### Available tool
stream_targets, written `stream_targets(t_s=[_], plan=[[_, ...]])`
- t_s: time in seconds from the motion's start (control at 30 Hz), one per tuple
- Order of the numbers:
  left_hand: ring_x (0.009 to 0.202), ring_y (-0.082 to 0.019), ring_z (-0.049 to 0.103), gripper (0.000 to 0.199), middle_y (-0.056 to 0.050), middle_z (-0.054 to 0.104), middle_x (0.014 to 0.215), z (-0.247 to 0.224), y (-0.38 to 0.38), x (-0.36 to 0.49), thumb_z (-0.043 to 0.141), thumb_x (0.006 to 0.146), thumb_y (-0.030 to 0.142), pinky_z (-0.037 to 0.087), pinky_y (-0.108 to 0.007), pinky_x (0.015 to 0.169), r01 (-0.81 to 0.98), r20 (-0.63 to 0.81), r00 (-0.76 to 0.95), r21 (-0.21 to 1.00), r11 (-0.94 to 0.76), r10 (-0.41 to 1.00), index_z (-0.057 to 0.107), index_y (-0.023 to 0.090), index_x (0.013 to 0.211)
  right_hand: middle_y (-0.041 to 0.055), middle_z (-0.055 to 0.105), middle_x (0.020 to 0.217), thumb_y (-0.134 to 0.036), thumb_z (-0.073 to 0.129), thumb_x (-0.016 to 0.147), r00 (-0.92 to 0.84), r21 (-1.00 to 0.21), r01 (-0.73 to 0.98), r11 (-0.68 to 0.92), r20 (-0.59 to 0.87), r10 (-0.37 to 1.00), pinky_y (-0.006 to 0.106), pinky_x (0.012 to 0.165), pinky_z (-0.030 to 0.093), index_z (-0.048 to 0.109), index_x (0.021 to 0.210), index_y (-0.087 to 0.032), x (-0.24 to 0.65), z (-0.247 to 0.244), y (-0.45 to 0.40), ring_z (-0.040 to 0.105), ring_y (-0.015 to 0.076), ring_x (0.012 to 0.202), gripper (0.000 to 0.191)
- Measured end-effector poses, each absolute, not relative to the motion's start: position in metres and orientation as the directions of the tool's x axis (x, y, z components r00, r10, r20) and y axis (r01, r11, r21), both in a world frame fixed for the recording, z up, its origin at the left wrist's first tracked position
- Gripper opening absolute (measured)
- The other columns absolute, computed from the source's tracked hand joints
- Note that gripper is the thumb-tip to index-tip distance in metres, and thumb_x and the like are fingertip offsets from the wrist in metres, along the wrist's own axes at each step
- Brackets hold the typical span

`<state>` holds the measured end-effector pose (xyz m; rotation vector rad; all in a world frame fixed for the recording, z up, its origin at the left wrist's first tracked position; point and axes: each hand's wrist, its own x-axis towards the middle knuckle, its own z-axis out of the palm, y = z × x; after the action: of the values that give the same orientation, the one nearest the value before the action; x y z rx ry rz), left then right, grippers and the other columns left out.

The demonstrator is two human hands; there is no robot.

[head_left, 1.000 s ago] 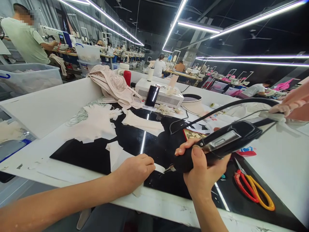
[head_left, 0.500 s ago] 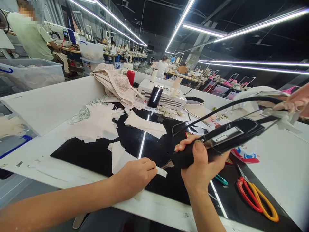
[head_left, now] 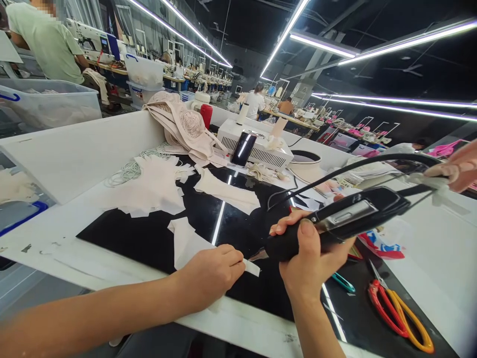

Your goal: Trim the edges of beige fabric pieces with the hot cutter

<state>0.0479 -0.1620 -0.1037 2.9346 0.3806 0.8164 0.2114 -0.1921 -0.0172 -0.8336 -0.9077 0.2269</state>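
A pale fabric piece [head_left: 185,243] lies on the black board [head_left: 122,242], its narrow end sticking out past my fingers. My left hand [head_left: 216,273] is closed on that piece, fingertips pinched near the narrow end. My right hand [head_left: 311,253] is wrapped round a black handheld tool [head_left: 346,216] with a cable at its rear. The tool's metal tip rests at the narrow strip, just right of my left fingertips. Further back on the board lies another cut piece [head_left: 227,191], with a pile of pale pieces [head_left: 149,186] to its left.
Scissors [head_left: 400,311] with red and orange handles and a teal tool [head_left: 343,282] lie at the right. Behind stand a white vented box [head_left: 257,144], a dark phone-like object [head_left: 244,148] and stacked bra pieces [head_left: 182,122]. Another person's hand [head_left: 456,166] is at the right edge.
The view has shifted slightly, moving the table items a little. Both my hands keep their holds. At the right, the other hand and the white material near it have moved slightly down.
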Motion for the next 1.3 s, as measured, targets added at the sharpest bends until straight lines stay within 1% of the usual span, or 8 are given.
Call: stream_targets(t_s=[0.13, 0.27, 0.4, 0.5, 0.67, 1.03, 1.2, 1.3], plan=[[0.098, -0.019, 0.067, 0.025, -0.006, 0.068, 0.102, -0.105, -0.162, 0.048, 0.048, 0.101, -0.002, 0.057, -0.028, 0.078, 0.215, 0.483, 0.836, 0.147, -0.966, 0.26, 0.064, 0.016, 0.107, -0.0088, 0.07, 0.074, -0.025, 0.079, 0.085, 0.64, -0.712, 0.178, 0.679, 0.608, 0.47, 0.029, 0.05, 0.058, 0.054, 0.115, -0.029, 0.216, -0.015, -0.198, 0.062, 0.0127, 0.049, 0.039], [0.099, -0.02, 0.067, 0.027, -0.006, 0.068, 0.102, -0.107, -0.162, 0.047, 0.046, 0.1, -0.003, 0.057, -0.027, 0.075, 0.229, 0.489, 0.829, 0.148, -0.962, 0.272, 0.064, 0.016, 0.108, -0.0094, 0.07, 0.076, -0.027, 0.081, 0.086, 0.633, -0.72, 0.191, 0.668, 0.61, 0.477, 0.029, 0.049, 0.058, 0.05, 0.119, -0.03, 0.22, -0.017, -0.2, 0.062, 0.0129, 0.05, 0.045], [0.099, -0.019, 0.067, 0.027, -0.006, 0.068, 0.102, -0.109, -0.161, 0.048, 0.047, 0.1, -0.003, 0.058, -0.028, 0.078, 0.232, 0.498, 0.82, 0.161, -0.959, 0.282, 0.064, 0.016, 0.109, -0.0091, 0.07, 0.076, -0.026, 0.079, 0.087, 0.633, -0.721, 0.208, 0.661, 0.614, 0.471, 0.029, 0.05, 0.059, 0.052, 0.111, -0.028, 0.219, -0.016, -0.199, 0.063, 0.0125, 0.051, 0.037], [0.098, -0.019, 0.068, 0.026, -0.006, 0.069, 0.102, -0.108, -0.161, 0.048, 0.048, 0.1, -0.002, 0.059, -0.029, 0.082, 0.228, 0.499, 0.819, 0.168, -0.959, 0.283, 0.065, 0.016, 0.107, -0.0085, 0.069, 0.074, -0.024, 0.078, 0.086, 0.644, -0.722, 0.169, 0.671, 0.596, 0.48, 0.028, 0.049, 0.058, 0.054, 0.111, -0.028, 0.215, -0.011, -0.202, 0.062, 0.0122, 0.05, 0.035], [0.098, -0.021, 0.069, 0.022, -0.007, 0.072, 0.105, -0.102, -0.161, 0.048, 0.054, 0.1, -0.001, 0.062, -0.032, 0.082, 0.219, 0.507, 0.819, 0.159, -0.963, 0.269, 0.067, 0.013, 0.112, -0.0083, 0.069, 0.074, -0.025, 0.079, 0.085, 0.623, -0.709, 0.106, 0.697, 0.594, 0.509, 0.029, 0.048, 0.057, 0.053, 0.122, -0.029, 0.207, -0.01, -0.207, 0.061, 0.0123, 0.049, 0.045], [0.1, -0.022, 0.07, 0.023, -0.008, 0.073, 0.108, -0.104, -0.161, 0.048, 0.056, 0.101, 0.002, 0.063, -0.031, 0.079, 0.226, 0.524, 0.81, 0.14, -0.964, 0.266, 0.067, 0.012, 0.118, -0.0073, 0.07, 0.077, -0.022, 0.077, 0.088, 0.608, -0.716, 0.099, 0.691, 0.593, 0.528, 0.029, 0.05, 0.058, 0.054, 0.112, -0.028, 0.204, -0.018, -0.204, 0.063, 0.0122, 0.052, 0.034], [0.099, -0.02, 0.069, 0.023, -0.007, 0.072, 0.105, -0.104, -0.16, 0.048, 0.052, 0.101, 0.0, 0.061, -0.03, 0.082, 0.228, 0.497, 0.822, 0.163, -0.96, 0.28, 0.066, 0.014, 0.11, -0.0083, 0.069, 0.074, -0.023, 0.078, 0.085, 0.636, -0.707, 0.127, 0.696, 0.596, 0.49, 0.029, 0.049, 0.058, 0.054, 0.129, -0.031, 0.21, -0.013, -0.21, 0.061, 0.0122, 0.05, 0.05], [0.098, -0.019, 0.068, 0.026, -0.006, 0.071, 0.104, -0.104, -0.161, 0.048, 0.048, 0.1, -0.003, 0.06, -0.031, 0.088, 0.228, 0.489, 0.823, 0.184, -0.956, 0.29, 0.066, 0.015, 0.105, -0.008, 0.07, 0.074, -0.023, 0.079, 0.085, 0.639, -0.705, 0.141, 0.695, 0.601, 0.48, 0.029, 0.049, 0.058, 0.054, 0.131, -0.031, 0.213, -0.013, -0.211, 0.061, 0.0126, 0.05, 0.053]])
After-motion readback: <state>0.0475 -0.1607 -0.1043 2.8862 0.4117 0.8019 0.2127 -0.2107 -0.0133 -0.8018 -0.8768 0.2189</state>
